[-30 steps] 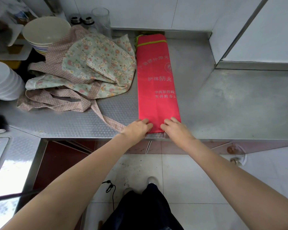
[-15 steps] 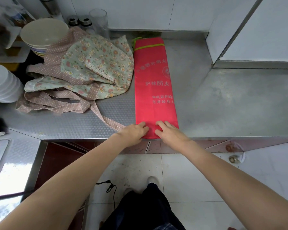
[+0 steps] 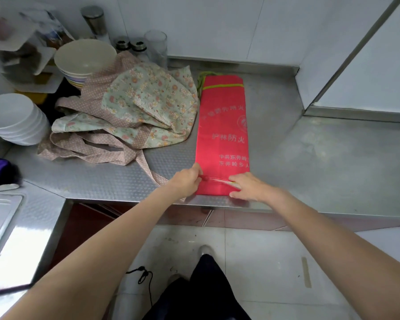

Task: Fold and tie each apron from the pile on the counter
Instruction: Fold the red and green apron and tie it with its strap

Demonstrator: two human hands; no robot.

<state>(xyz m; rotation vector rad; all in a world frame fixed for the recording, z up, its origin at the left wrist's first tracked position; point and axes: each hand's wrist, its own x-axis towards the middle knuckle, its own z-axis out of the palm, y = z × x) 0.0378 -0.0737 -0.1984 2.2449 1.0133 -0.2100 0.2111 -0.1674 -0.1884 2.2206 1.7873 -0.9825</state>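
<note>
Where tiles meet, perhaps steel counter [image 3: 333, 158].

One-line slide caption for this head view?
Both hands, left hand and right hand, pinch the near end of the folded red apron on the steel counter.
</note>
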